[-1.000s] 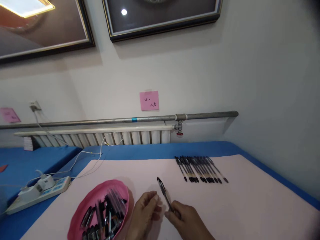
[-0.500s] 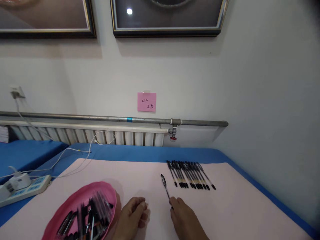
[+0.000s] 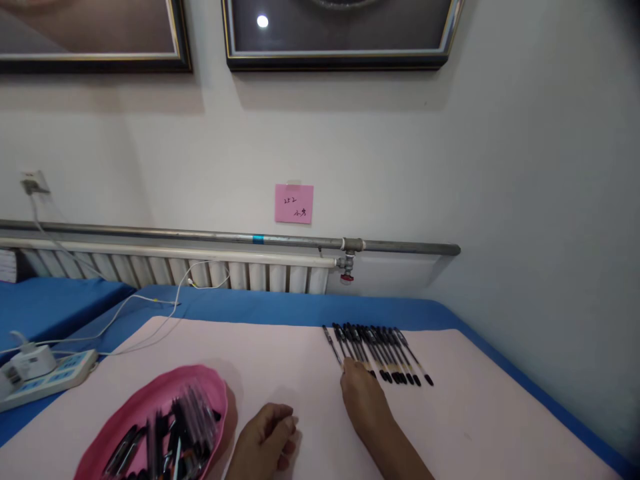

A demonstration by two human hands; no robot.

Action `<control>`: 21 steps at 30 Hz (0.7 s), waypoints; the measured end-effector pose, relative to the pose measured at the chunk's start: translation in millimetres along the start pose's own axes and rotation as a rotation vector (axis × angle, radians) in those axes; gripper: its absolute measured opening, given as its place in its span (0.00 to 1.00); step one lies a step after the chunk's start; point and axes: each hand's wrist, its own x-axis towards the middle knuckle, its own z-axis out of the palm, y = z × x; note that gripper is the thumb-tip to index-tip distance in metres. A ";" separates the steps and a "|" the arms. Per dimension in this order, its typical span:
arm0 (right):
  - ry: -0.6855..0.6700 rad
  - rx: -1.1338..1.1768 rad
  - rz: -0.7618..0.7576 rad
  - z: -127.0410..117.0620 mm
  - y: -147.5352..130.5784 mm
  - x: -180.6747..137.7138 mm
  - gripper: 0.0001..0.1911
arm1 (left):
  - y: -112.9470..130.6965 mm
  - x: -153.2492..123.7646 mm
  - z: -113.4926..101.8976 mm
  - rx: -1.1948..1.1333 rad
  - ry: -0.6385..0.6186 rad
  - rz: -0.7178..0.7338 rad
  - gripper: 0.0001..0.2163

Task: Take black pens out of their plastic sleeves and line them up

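Note:
My right hand [image 3: 364, 393] is closed on a slim pen [image 3: 331, 343] with a black cap. The pen lies slanted at the left end of a row of similar black-capped pens [image 3: 375, 347] on the pink sheet; my fingers cover its near end. My left hand [image 3: 265, 440] rests over the sheet with fingers loosely curled and the thumb apart from the index finger, nothing visible in it. To its left stands a pink basin [image 3: 213, 380] holding loose pens, pen parts and a bundle of clear plastic tubes [image 3: 197, 413].
A pink sheet [image 3: 260, 360] covers the blue-topped table [image 3: 280, 307]. At left lie a power strip [image 3: 75, 370] with plugs and a white cable [image 3: 120, 310]. Behind are a radiator [image 3: 250, 273], a pipe with a red valve [image 3: 346, 278], and a pink note [image 3: 294, 203] on the wall.
My right hand has moved forward with the pen, bringing it beside the left end of the row. My left hand has stayed nearly where it was.

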 end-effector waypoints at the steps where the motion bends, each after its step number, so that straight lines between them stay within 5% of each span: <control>1: 0.000 0.002 0.008 -1.0 1.2 0.6 0.10 | 1.5 -1.5 0.8 0.015 -0.005 0.002 0.18; 7: 0.013 0.024 -0.041 -7.6 -1.2 -2.6 0.07 | 10.8 -7.3 1.9 0.141 0.003 0.033 0.14; 13: -0.061 0.188 -0.376 6.2 -37.1 -29.4 0.12 | 32.1 -15.6 -2.3 0.401 0.048 0.166 0.08; 18: -0.102 0.301 -0.466 21.7 -44.5 -34.6 0.11 | 81.0 -27.3 -55.8 0.706 0.363 0.383 0.10; 21: -0.084 0.326 -0.449 24.9 -39.9 -30.5 0.11 | 103.2 -35.0 -104.3 0.953 0.644 0.214 0.13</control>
